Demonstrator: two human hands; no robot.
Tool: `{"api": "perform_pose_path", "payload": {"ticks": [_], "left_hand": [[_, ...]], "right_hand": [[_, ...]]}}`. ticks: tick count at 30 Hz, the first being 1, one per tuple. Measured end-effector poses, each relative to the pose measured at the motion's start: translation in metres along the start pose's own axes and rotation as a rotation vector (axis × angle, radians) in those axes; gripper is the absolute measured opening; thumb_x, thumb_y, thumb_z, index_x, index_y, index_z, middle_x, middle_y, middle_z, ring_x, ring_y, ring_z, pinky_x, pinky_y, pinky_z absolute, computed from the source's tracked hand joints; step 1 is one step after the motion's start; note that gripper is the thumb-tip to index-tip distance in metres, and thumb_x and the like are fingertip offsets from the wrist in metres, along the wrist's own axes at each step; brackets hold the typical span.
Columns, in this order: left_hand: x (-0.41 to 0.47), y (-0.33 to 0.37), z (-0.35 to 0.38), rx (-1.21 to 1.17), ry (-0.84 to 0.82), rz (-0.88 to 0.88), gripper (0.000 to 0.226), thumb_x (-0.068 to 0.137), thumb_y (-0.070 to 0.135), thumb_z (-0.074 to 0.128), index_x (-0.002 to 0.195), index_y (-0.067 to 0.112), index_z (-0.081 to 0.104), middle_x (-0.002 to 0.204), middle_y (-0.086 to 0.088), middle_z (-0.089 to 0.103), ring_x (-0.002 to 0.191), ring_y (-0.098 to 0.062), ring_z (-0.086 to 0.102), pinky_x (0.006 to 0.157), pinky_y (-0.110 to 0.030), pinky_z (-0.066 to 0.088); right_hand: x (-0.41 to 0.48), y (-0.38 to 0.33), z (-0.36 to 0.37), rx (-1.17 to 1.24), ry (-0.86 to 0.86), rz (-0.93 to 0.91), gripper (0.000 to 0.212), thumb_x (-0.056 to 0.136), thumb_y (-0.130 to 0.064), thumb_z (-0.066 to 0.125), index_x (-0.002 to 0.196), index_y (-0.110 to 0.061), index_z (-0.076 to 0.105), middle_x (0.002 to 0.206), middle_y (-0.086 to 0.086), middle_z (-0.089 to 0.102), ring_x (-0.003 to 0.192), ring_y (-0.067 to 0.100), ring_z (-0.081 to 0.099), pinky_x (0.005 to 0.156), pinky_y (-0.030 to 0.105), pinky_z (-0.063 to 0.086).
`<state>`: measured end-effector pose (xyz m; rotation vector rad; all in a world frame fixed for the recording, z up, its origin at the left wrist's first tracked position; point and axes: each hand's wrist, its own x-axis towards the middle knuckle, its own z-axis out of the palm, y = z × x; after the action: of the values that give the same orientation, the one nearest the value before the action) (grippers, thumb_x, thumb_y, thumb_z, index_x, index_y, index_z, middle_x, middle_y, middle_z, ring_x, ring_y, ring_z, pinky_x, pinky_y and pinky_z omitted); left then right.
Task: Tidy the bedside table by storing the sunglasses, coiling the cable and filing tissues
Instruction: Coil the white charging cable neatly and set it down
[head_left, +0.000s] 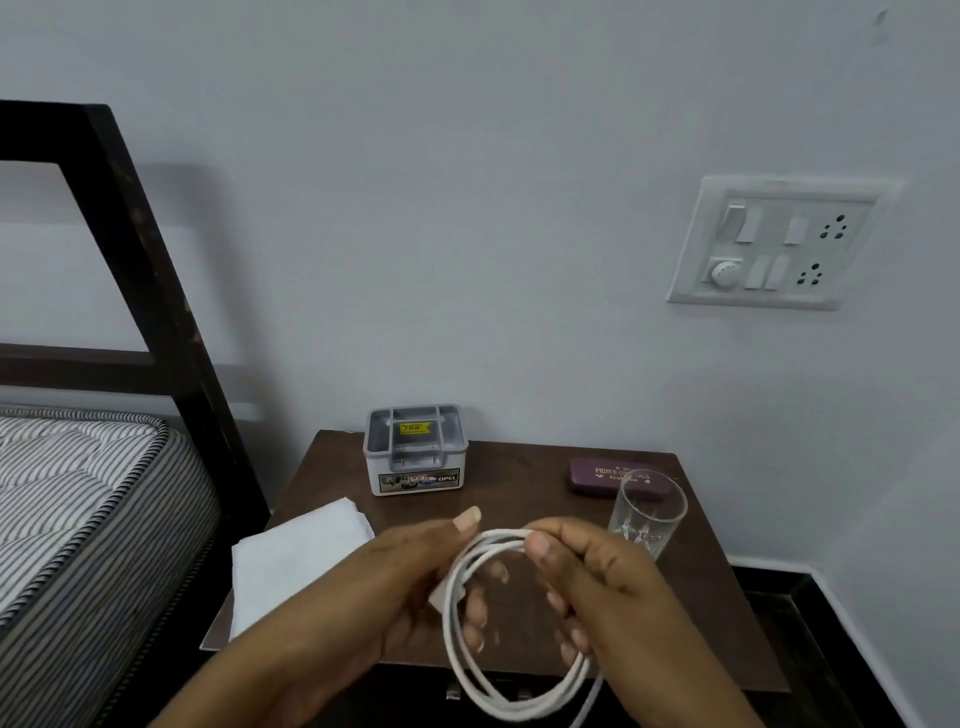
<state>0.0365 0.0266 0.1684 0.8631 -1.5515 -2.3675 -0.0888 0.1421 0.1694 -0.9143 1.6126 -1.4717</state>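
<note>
Lower centre of frame: white cable looped between my hands above bedside table. My left hand cups loops to keep coil round; my right hand pinches top strands, stopping unwinding. Tissues lower left; closed sunglasses case right of centre.
</note>
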Motion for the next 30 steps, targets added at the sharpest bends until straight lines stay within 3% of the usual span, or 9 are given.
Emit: {"api": "perform_pose_path", "payload": {"ticks": [2, 7, 12, 16, 22, 26, 30], "left_hand": [[-0.006, 0.006, 0.007, 0.049, 0.005, 0.023, 0.041, 0.084, 0.044, 0.053, 0.066, 0.01, 0.064, 0.054, -0.005, 0.05, 0.048, -0.016, 0.053, 0.072, -0.039, 0.057], [-0.001, 0.002, 0.017, -0.131, 0.09, 0.092, 0.037, 0.08, 0.043, 0.056, 0.056, 0.015, 0.051, 0.051, 0.001, 0.034, 0.042, -0.011, 0.038, 0.051, -0.027, 0.05], [0.004, -0.004, 0.012, -0.3, 0.176, 0.163, 0.037, 0.079, 0.04, 0.055, 0.052, 0.016, 0.049, 0.05, 0.002, 0.029, 0.039, -0.009, 0.031, 0.039, -0.02, 0.04], [0.007, -0.003, 0.011, -0.337, 0.265, 0.243, 0.043, 0.088, 0.036, 0.048, 0.052, 0.013, 0.044, 0.048, 0.002, 0.026, 0.035, -0.008, 0.027, 0.033, -0.018, 0.032], [0.007, -0.005, 0.007, -0.272, 0.344, 0.324, 0.041, 0.091, 0.035, 0.046, 0.057, 0.013, 0.042, 0.047, 0.004, 0.026, 0.036, -0.006, 0.026, 0.034, -0.017, 0.03], [0.013, -0.007, 0.004, -0.469, 0.381, 0.371, 0.041, 0.094, 0.034, 0.041, 0.059, 0.014, 0.04, 0.043, 0.006, 0.027, 0.032, -0.004, 0.026, 0.031, -0.015, 0.03], [0.018, -0.012, 0.013, -0.697, 0.372, 0.393, 0.04, 0.095, 0.035, 0.039, 0.061, 0.014, 0.04, 0.041, 0.006, 0.03, 0.032, -0.003, 0.028, 0.033, -0.013, 0.032]], "right_hand": [[0.003, -0.003, 0.003, -0.029, -0.013, -0.023, 0.019, 0.09, -0.022, 0.053, 0.081, -0.019, 0.07, 0.049, -0.006, 0.043, 0.038, 0.005, 0.036, 0.042, 0.021, 0.036], [0.007, -0.007, 0.006, -0.021, 0.086, -0.09, 0.018, 0.09, -0.023, 0.053, 0.084, -0.02, 0.07, 0.056, -0.002, 0.057, 0.044, 0.011, 0.048, 0.047, 0.02, 0.042], [0.003, -0.003, 0.005, 0.255, 0.101, 0.044, 0.025, 0.089, -0.023, 0.047, 0.091, -0.017, 0.072, 0.068, 0.004, 0.07, 0.051, 0.013, 0.062, 0.045, 0.021, 0.048], [0.0, 0.002, 0.003, 0.235, 0.112, 0.029, 0.022, 0.09, -0.006, 0.048, 0.094, -0.015, 0.068, 0.082, 0.007, 0.076, 0.064, 0.013, 0.069, 0.046, 0.019, 0.049], [-0.008, -0.002, 0.002, 0.054, 0.391, -0.092, 0.012, 0.083, -0.01, 0.063, 0.074, -0.015, 0.07, 0.068, 0.006, 0.071, 0.038, 0.009, 0.054, 0.032, 0.019, 0.039], [-0.013, -0.002, 0.012, 0.052, 0.35, -0.042, 0.01, 0.081, -0.008, 0.066, 0.072, -0.011, 0.069, 0.066, 0.006, 0.071, 0.032, 0.011, 0.049, 0.029, 0.021, 0.036], [-0.01, 0.007, 0.023, 0.21, 0.27, 0.057, 0.01, 0.082, -0.003, 0.063, 0.084, -0.01, 0.071, 0.056, 0.008, 0.067, 0.037, 0.013, 0.054, 0.037, 0.022, 0.047]]}}
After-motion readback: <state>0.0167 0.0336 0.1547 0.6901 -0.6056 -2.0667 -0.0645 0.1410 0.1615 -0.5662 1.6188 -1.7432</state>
